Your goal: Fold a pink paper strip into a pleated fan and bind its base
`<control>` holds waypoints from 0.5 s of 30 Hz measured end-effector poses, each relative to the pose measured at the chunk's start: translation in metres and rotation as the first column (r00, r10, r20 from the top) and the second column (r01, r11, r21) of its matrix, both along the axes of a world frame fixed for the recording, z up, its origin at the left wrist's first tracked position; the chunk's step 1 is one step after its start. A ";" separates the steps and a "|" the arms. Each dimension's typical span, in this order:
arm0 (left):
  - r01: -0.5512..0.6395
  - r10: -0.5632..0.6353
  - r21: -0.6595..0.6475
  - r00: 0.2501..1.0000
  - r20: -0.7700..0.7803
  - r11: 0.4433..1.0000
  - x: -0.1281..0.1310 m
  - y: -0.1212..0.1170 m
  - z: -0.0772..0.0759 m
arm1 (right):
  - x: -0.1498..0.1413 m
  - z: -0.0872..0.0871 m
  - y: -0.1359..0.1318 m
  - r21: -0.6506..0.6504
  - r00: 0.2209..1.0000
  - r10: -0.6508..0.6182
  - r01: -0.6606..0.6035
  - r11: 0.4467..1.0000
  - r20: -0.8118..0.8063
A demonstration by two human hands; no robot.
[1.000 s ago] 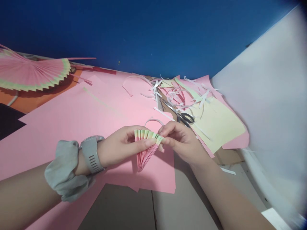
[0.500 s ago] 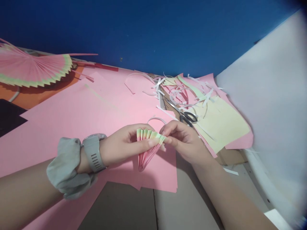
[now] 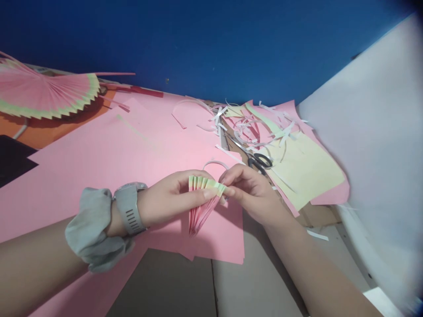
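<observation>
A pleated paper fan point(image 3: 202, 209), pink with a light green band along its top edge, is held between both hands. My left hand point(image 3: 178, 193) is closed on it, thumb lying across the front of the folds. With thumb and fingertips, my right hand point(image 3: 253, 191) pinches the fan's right end at the green edge. The folds spread at the top and narrow to a point at the bottom. My left fingers behind the paper are hidden. Below and behind the hands lie pink paper sheets point(image 3: 132, 145).
Black-handled scissors point(image 3: 262, 162) lie just beyond my right hand. White paper strips point(image 3: 220, 119) and pale yellow paper point(image 3: 304, 167) are to the right. A larger pink-and-green pleated fan point(image 3: 49, 92) rests at the far left on something orange. A blue wall point(image 3: 211, 44) stands behind.
Both hands stay almost in place. The fan's right end has shifted slightly left between my fingers, and its lower folds have moved a little.
</observation>
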State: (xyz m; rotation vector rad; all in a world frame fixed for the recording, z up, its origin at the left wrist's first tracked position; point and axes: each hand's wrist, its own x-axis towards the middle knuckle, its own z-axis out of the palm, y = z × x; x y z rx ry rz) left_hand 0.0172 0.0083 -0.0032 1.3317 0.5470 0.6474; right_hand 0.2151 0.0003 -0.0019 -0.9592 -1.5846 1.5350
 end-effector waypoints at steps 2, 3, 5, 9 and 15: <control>0.004 -0.004 0.000 1.000 0.001 1.000 0.000 0.000 0.000 | 0.000 0.000 0.000 0.000 1.000 0.005 -0.005 1.000 0.001; 0.003 -0.003 -0.002 1.000 0.000 1.000 0.000 0.000 0.000 | -0.001 0.000 0.000 0.001 1.000 0.010 -0.010 1.000 0.001; -0.008 0.008 -0.009 1.000 0.001 1.000 0.000 0.000 0.000 | -0.001 0.000 0.000 -0.001 1.000 0.018 -0.018 1.000 -0.001; -0.007 0.007 -0.004 1.000 0.010 1.000 0.000 -0.001 0.001 | -0.001 -0.001 -0.001 -0.013 0.999 0.029 -0.030 0.999 -0.034; 0.012 -0.012 -0.010 1.000 0.023 1.000 0.000 0.000 0.000 | -0.006 0.000 -0.002 -0.032 0.991 0.055 -0.059 0.998 -0.121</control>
